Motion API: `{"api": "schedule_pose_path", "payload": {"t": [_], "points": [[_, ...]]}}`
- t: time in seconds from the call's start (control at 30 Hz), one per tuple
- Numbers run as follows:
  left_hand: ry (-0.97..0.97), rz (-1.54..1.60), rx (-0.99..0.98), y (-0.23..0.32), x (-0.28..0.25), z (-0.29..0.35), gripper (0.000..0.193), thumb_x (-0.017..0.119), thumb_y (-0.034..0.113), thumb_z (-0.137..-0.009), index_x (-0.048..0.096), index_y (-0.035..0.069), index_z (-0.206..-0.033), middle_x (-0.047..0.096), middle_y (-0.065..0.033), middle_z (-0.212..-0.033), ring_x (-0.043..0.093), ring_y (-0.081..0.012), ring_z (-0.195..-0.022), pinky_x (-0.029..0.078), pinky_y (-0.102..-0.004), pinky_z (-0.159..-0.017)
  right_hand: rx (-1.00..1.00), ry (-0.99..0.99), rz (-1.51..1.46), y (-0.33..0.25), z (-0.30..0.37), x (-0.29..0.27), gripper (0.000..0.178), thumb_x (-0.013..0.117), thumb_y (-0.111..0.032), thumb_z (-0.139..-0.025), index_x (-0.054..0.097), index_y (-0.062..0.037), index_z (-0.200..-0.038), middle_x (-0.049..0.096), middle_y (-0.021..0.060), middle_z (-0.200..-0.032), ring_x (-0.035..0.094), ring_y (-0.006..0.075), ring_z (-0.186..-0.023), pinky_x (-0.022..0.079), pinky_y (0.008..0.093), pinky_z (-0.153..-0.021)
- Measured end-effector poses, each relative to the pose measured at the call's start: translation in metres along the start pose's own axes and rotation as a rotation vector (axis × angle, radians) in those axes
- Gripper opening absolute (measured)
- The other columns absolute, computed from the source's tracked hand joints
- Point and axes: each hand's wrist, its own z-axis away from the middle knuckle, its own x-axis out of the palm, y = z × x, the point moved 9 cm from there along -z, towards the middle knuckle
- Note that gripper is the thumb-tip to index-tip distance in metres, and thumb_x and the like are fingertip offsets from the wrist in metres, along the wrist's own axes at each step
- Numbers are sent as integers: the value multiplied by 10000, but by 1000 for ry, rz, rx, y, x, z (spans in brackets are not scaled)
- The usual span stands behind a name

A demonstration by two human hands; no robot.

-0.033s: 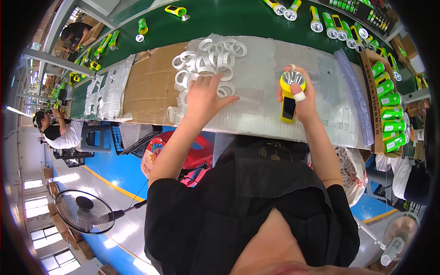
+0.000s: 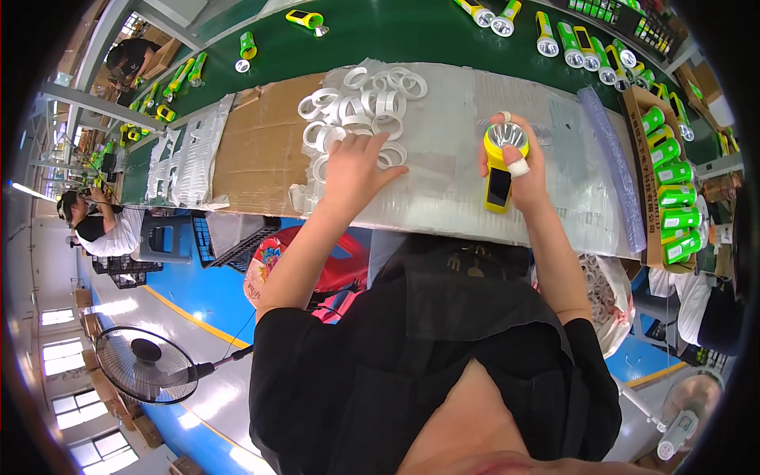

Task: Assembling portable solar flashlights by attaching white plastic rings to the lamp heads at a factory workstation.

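My right hand [image 2: 533, 176] grips a yellow flashlight [image 2: 499, 168], its silvery reflector end facing up and away and a dark panel on its body. White wraps cover my right thumb and one fingertip. To the left, my left hand [image 2: 354, 170] is over the near edge of a heap of white rings [image 2: 388, 124]. Its fingers are stretched out and the thumb is spread; the fingertips seem to touch the nearest rings. No held ring can be made out in it. The rings lie on a plastic-covered work surface [image 2: 447, 170].
Brown cardboard [image 2: 265, 146] lies left of the rings. A rolled bubble-wrap strip [image 2: 611, 166] and a carton [image 2: 651, 202] of green flashlights lie at the right. Several flashlights stand on the green belt [image 2: 380, 39] beyond. Left are a fan [image 2: 146, 364] and a seated person [image 2: 107, 226].
My left hand has drawn back very slightly toward me at the edge of the rings. My right hand and the flashlight stay in place.
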Motion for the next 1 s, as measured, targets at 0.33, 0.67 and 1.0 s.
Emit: {"api": "schedule_pose_path", "payload": {"t": [0.33, 0.67, 1.0], "points": [[-21, 1531, -24, 51, -27, -54, 429, 650, -35, -848, 525, 29, -1253, 503, -88, -1191, 581, -164, -1059, 574, -305, -820, -12, -11, -23, 2, 4, 4, 356, 598, -165, -908, 479, -53, -1224, 590, 80, -840, 575, 151, -690, 478, 295, -634], [70, 769, 339, 104, -48, -70, 361, 843, 228, -707, 741, 169, -1049, 568, -103, -1107, 573, -255, -946, 511, -356, -756, -35, -19, -56, -4, 7, 4, 376, 596, -221, -920, 473, -61, -1236, 587, 82, -1012, 596, 149, -744, 498, 297, -641], [-13, 683, 413, 121, -51, -75, 388, 832, 251, -702, 722, 141, -1058, 583, -100, -1071, 594, -266, -973, 512, -374, -786, -307, 11, 424, -60, 7, -10, 520, 757, -304, -826, 543, -54, -1229, 615, 95, -1172, 629, 206, -1011, 495, 327, -906]]}}
